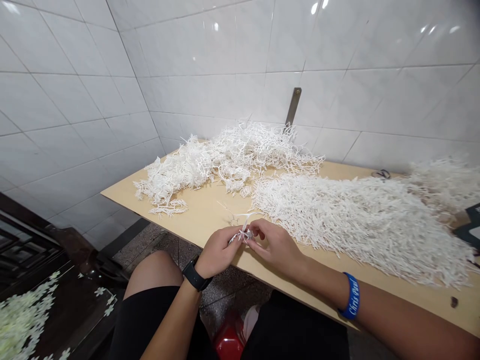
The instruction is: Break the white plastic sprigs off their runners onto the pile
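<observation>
Near the table's front edge, my left hand (221,250) and my right hand (276,246) meet around a small white branched plastic sprig (245,233). Left thumb and fingers pinch it from one side, and the right thumb and forefinger close on its other side. A thin white strand (249,216) rises from between the fingers and curls to the right. Just beyond my right hand lies a wide, dense pile of white sprigs (345,215). Farther back on the left is a looser, tangled heap of white branched pieces (225,157).
The wooden tabletop (198,215) stands against a tiled wall (210,95). A metal strip (293,107) leans upright behind the heap. Dark-handled scissors (381,174) lie at the back right. Pale flower pieces (26,315) rest on dark furniture at the lower left. Below is a red stool (228,342).
</observation>
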### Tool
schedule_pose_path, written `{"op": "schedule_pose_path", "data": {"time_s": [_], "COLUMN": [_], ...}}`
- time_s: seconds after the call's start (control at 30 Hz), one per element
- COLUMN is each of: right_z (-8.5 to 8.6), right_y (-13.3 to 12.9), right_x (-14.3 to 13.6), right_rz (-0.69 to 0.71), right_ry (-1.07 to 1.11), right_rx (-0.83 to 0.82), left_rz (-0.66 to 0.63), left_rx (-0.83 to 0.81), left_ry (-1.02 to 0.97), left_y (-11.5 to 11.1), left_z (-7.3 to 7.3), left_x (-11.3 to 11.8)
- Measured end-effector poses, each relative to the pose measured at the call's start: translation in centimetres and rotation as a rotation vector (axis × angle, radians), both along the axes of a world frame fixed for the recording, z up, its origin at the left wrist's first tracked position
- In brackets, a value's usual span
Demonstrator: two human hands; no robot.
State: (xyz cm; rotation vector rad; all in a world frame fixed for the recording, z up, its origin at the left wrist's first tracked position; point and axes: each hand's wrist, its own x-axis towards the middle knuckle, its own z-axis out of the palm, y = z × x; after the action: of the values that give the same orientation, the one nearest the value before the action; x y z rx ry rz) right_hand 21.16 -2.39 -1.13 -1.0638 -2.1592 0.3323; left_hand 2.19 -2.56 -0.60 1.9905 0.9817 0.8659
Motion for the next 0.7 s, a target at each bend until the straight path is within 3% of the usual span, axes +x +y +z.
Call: {"op": "schedule_pose_path", "data": {"time_s": [0.37,0.7], "right_z": [0.39,0.48], "right_y": [-0.14,-0.22], "right_x": [0.03,-0.18], "right_rz": [0.050,0.003], "right_ry": [0.085,0.040], "right_rx": [-0.117,-0.201], "left_rz": [0.147,0.155], "left_rx": [0.100,0.208], "left_ry": [0.110,0.232], "left_y": [-0.12,-0.02], "left_z": [-0.33,-0.63], "left_x": [0.54,0.85]}}
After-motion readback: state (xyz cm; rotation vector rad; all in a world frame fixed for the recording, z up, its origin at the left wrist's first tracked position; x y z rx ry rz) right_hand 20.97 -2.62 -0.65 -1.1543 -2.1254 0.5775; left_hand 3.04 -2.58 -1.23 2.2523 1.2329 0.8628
